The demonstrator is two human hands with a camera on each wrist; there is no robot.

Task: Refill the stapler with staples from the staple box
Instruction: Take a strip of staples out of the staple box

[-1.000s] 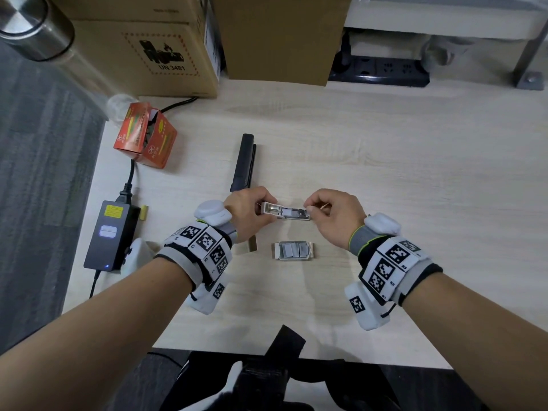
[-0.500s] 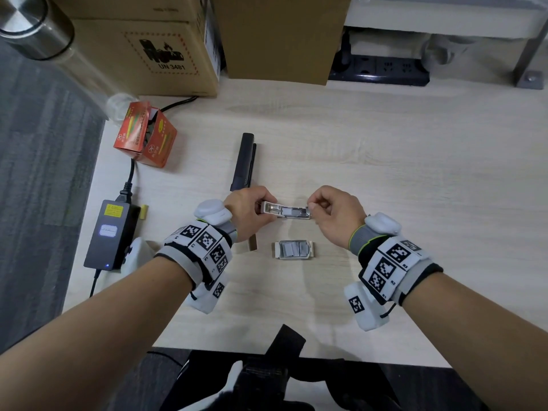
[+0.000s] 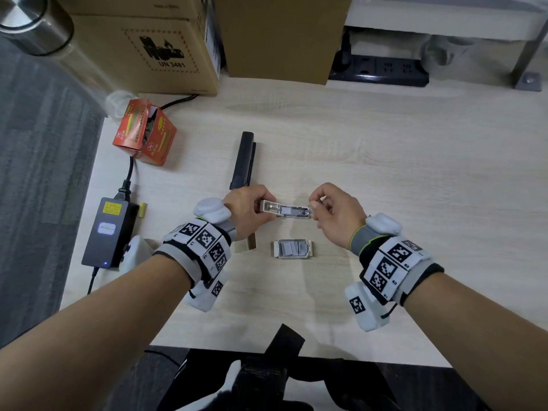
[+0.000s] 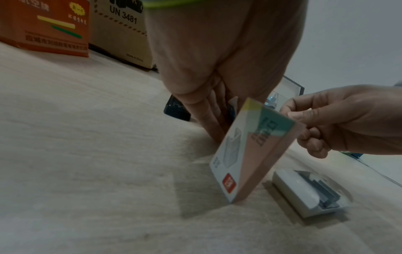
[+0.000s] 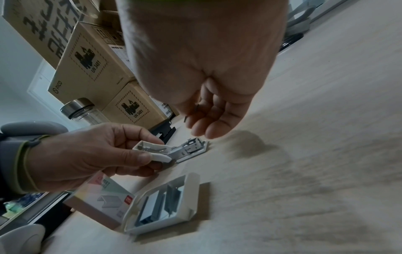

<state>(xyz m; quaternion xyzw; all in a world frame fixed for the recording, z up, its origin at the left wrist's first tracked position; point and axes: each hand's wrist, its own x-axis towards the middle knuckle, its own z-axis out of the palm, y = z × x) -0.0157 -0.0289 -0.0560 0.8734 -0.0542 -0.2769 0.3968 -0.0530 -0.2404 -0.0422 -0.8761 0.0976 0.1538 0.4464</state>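
Observation:
My left hand (image 3: 261, 207) grips the left end of a small white stapler (image 3: 286, 209), which is swung open with its metal channel facing up, just above the table. My right hand (image 3: 315, 204) is at the stapler's right end, thumb and forefinger pinching a thin dark staple strip (image 5: 191, 113). In the right wrist view the open stapler (image 5: 174, 151) lies below those fingertips. The staple box tray (image 3: 292, 249) sits open on the table below the stapler, with grey staple strips inside. Its printed sleeve (image 4: 250, 151) leans beside my left wrist.
A black bar-shaped object (image 3: 243, 160) lies beyond my left hand. An orange carton (image 3: 145, 134) and a power adapter (image 3: 108, 232) with its cable sit at the table's left edge. Cardboard boxes (image 3: 154, 46) and a power strip (image 3: 382, 69) line the back.
Almost nothing has moved. My right fingertips have shifted slightly at the stapler's right end, and both hands stay where they were.

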